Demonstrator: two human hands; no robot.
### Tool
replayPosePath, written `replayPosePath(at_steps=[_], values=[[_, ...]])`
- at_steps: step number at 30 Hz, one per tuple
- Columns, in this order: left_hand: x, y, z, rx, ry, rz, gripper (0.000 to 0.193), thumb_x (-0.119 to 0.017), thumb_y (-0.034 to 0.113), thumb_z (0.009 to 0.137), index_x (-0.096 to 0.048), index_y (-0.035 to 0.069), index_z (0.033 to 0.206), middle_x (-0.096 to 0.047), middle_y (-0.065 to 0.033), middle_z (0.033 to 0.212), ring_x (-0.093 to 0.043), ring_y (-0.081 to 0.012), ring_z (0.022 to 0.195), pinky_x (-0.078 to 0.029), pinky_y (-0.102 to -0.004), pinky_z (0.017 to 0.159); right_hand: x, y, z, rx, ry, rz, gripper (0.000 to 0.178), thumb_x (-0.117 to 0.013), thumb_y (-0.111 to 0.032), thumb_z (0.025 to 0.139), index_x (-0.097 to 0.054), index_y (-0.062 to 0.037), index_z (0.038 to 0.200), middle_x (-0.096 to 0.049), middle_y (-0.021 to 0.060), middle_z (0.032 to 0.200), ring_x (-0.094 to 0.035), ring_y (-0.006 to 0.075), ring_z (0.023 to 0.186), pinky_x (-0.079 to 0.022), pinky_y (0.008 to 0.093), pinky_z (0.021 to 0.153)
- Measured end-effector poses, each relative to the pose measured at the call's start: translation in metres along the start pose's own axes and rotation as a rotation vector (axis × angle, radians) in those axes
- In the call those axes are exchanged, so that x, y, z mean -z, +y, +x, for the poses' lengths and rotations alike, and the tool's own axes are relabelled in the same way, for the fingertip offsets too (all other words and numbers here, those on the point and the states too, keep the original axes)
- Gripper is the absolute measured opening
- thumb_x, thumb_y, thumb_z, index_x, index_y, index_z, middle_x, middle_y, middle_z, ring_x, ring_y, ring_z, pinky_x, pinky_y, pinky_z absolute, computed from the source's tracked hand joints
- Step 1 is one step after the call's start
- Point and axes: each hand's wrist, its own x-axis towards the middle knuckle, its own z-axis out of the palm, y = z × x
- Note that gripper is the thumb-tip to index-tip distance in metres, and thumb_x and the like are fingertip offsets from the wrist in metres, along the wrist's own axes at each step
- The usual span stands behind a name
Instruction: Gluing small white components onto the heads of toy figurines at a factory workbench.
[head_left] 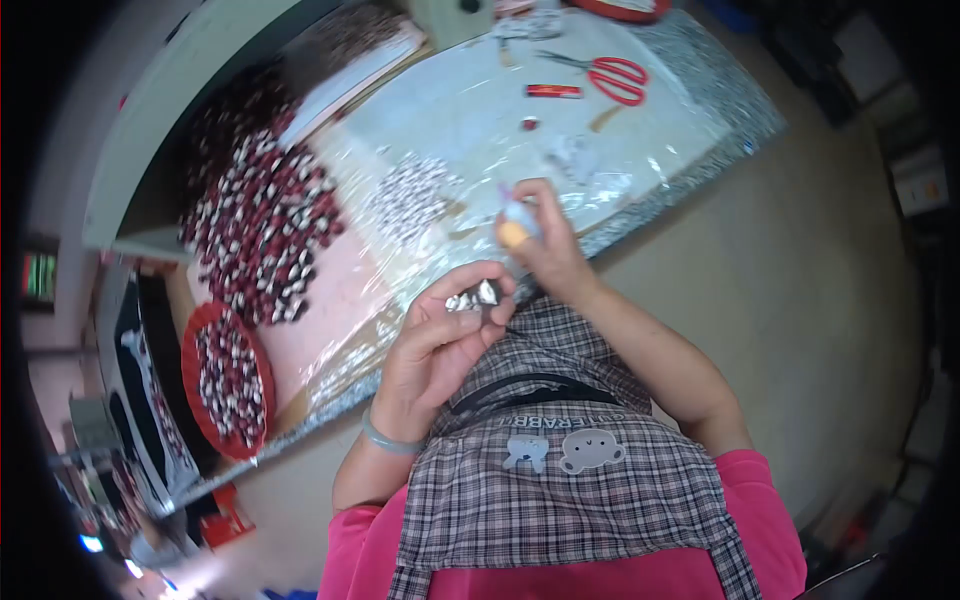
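Note:
My left hand (445,335) is raised over the table's front edge, its fingers closed round small shiny silver-and-black pieces (486,292). Just to the right and a little farther off, my right hand (553,245) grips a small bottle (518,220), pale blue and lilac with an orange part. The bottle is partly covered by fingers and blurred, so its contents cannot be told. Beyond my hands, a heap of small white pieces (413,197) lies on the plastic-covered table (480,110).
A large pile of dark red, black and white pieces (265,230) spreads at left, beside a red basket (264,400) of similar pieces. Red-handled scissors (618,80), a narrow red box (553,91), a dark red piece (530,124) and crumpled clear plastic (572,158) lie toward the far right.

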Motion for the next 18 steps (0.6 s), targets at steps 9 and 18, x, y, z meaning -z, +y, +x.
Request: replayPosePath(at_steps=[9,18], values=[[0.029,0.022,-0.056,-0.192,0.139,0.016,0.033,-0.058,0.006,0.09,-0.055,-0.004,0.121,-0.059,-0.011,0.108,-0.056,-0.0132,0.087,-0.046,-0.023,0.075,-0.001,-0.018,0.003,-0.018,-0.016,0.15,0.03,-0.057,-0.016,0.094,-0.055,0.0005,0.118,-0.05,0.0102,0.113,-0.062,0.0146,0.079,-0.051,0.0243,0.061],[0.055,0.017,-0.076,-0.267,0.278,0.116,0.027,-0.061,0.007,0.091,-0.06,-0.001,0.116,-0.063,-0.0117,0.105,-0.06,-0.0136,0.086,-0.049,-0.0235,0.076,-0.029,-0.036,-0.021,-0.213,-0.159,0.304,0.032,-0.067,-0.005,0.086,-0.058,-0.0016,0.117,-0.06,0.0071,0.097,-0.058,0.0077,0.066,-0.043,0.016,0.05]])
